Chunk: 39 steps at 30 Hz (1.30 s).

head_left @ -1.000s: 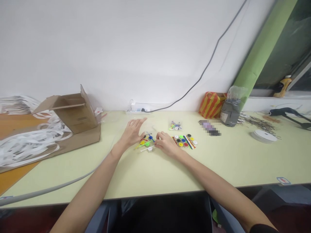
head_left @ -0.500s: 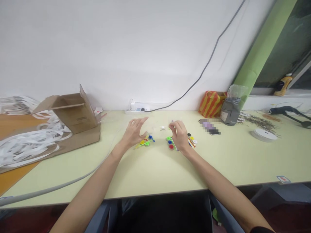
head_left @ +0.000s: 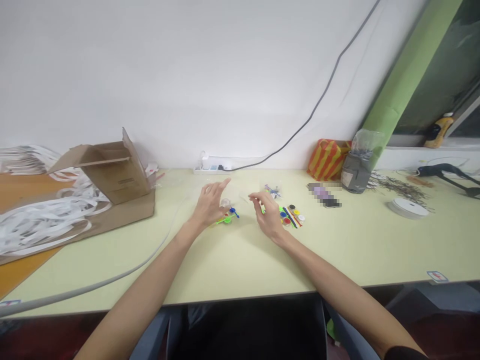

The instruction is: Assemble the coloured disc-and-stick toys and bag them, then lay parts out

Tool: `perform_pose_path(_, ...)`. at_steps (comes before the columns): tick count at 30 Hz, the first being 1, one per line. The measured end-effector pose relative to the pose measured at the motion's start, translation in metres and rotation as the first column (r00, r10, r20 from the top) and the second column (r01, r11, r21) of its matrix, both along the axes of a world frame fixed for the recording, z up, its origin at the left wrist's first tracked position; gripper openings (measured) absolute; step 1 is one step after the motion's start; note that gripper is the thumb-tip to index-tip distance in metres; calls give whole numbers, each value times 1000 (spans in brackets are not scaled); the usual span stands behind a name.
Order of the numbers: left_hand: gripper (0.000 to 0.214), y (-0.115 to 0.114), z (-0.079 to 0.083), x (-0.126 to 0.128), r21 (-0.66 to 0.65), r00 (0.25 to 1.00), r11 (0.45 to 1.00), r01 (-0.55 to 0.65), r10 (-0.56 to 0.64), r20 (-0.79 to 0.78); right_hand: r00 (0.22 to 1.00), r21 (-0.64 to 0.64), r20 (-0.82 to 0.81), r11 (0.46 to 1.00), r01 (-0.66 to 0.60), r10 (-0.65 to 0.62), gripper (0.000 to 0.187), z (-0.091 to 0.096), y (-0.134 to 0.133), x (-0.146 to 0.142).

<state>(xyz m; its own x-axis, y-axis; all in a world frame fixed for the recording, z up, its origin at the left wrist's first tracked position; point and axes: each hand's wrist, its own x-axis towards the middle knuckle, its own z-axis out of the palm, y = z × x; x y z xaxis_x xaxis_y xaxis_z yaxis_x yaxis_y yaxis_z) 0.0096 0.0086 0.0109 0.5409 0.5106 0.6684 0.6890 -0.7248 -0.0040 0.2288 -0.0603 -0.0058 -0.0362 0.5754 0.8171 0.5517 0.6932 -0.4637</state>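
Note:
My left hand hovers at the middle of the table with its fingers apart and the thumb stretched out. A small clear round piece shows by its thumb; whether they touch I cannot tell. Under that hand lie a blue arrow-shaped piece and a green one, partly covered. My right hand pinches thumb and forefinger together at a thin pale thing, too blurred to name. Beside it lie small round pieces, among them a red one and a black one, with coloured arrow-shaped strips.
Behind my right hand lies a clear plastic bag with small coloured pieces. An open cardboard box and white ribbon are at left. A power strip, striped bag, grey container and white spool stand farther back and right.
My right hand has moved left and slightly toward me, uncovering the plastic bag and more round pieces. The small white thing at its fingertips now appears as a pale blur. My left hand has barely shifted.

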Motion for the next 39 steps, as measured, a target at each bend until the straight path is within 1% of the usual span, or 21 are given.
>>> perform_pose_path(2,88,2,0,-4,-6,999,999,-33,34,32,995,-125,95,991,52,-41,15,-3,4,1)
perform_pose_path(4,86,3,-1,-5,-22,996,999,-42,44,73,965,-269,260,958,99,-27,10,-8,7,-1)
perform_pose_path(5,86,4,-1,-5,-39,994,999,-37,41,102,940,-329,340,936,128,-9,13,-11,9,-3)
perform_pose_path(6,86,4,-1,-4,-60,989,998,-31,39,141,915,-372,404,914,161,4,17,-13,10,-6)
perform_pose_path(8,88,3,-2,-2,-107,971,994,-11,37,238,873,-410,487,884,225,3,20,-17,11,-12)
perform_pose_path(10,89,3,-2,0,-148,941,989,16,35,335,851,-412,525,872,266,-11,20,-19,12,-17)
perform_pose_path(12,90,4,-4,2,-170,914,985,40,33,405,842,-409,539,869,278,-15,17,-19,12,-19)
perform_pose_path(14,89,4,-5,3,-180,897,982,53,33,441,842,-416,539,866,277,-11,15,-19,13,-20)
perform_pose_path(16,88,4,-6,3,-181,896,982,52,34,443,843,-422,538,863,279,-9,14,-19,13,-20)
perform_pose_path(18,87,4,-6,2,-157,914,987,33,33,404,838,-423,546,859,288,-12,13,-19,13,-21)
perform_pose_path(22,83,3,-6,0,-67,974,998,-15,30,224,816,-386,578,870,306,-30,11,-20,14,-22)
perform_pose_path(25,84,5,-6,-2,-35,992,999,-24,29,127,814,-358,579,880,311,-52,11,-22,14,-21)
perform_pose_path(27,86,6,-6,-3,-16,994,999,-37,38,100,817,-340,572,886,316,-72,11,-22,14,-21)
perform_pose_path(31,86,10,-6,-6,16,994,997,-70,68,90,800,-296,597,909,292,-63,21,-19,12,-21)
perform_pose_path(34,85,11,-5,-7,17,993,996,-90,88,82,755,-257,654,925,279,-46,20,-16,11,-23)
perform_pose_path(37,85,10,-4,-7,20,993,995,-102,100,67,695,-237,718,921,309,-48,16,-14,12,-25)
perform_pose_path(39,85,9,-4,-7,30,993,994,-101,99,62,663,-219,746,921,321,-54,17,-13,12,-26)
